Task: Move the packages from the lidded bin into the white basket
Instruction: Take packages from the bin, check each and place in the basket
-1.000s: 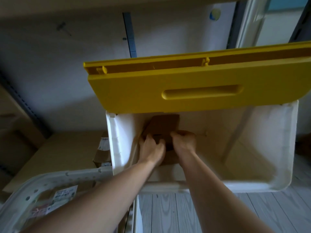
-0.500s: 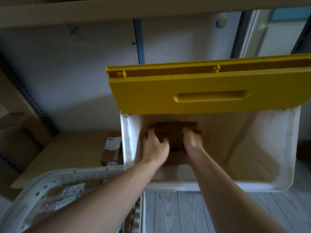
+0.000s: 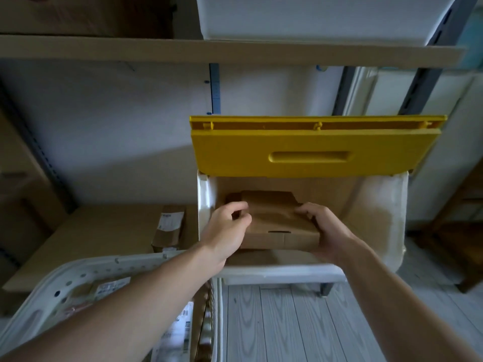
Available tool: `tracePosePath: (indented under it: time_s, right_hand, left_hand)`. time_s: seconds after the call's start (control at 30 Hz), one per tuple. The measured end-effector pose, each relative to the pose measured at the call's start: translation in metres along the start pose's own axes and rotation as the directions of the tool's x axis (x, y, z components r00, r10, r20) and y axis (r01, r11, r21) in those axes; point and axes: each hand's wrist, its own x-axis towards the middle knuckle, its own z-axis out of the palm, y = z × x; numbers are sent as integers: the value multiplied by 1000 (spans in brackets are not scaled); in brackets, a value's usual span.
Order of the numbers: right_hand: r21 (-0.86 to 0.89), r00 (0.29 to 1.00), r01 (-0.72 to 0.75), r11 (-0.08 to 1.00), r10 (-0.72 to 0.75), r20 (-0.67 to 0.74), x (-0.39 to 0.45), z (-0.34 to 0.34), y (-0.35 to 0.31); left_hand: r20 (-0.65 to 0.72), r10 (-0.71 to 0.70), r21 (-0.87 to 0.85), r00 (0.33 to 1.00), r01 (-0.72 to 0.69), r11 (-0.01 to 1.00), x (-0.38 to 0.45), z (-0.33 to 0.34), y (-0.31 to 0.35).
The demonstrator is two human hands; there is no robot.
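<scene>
nearest, at the lower left, stands the white basket [image 3: 34, 307] with labelled packages [image 3: 111, 284] already inside. past it both arms reach into the white bin [image 3: 386, 218]. the left hand [image 3: 226, 229] curls its fingers round the left edge of a brown cardboard package [image 3: 274, 220], and the right hand [image 3: 328, 231] grips its right end, thumb on top. the package sits inside the bin, held between the hands. left of the bin a small labelled box [image 3: 168, 227] rests on the shelf [image 3: 99, 231]. farther back the yellow lid [image 3: 313, 147] stands raised.
</scene>
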Motion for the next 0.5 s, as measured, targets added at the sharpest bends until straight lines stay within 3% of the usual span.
tracePosePath:
  time_s: [0.07,0.23,0.37,0.5]
  right_hand:
    - [19,998,2,1000,-3,64,-15,0,-3]
    - [-20,999,19,1000,-18,40,-35,0,5]
    - [-113,988,71,991,-54,144,-52,12,10]
    - [-196,943,151,969,-82,322,-69,29,15]
  left_hand:
    - [73,28,-35,997,-25,999,-19,-11,5]
    - [224,116,-9,968,-117,993,-66,-43,13]
    - [326,156,88,932,-194,977,-86,-80,5]
    - [393,122,83,912,-167,982,-99,-114,-4]
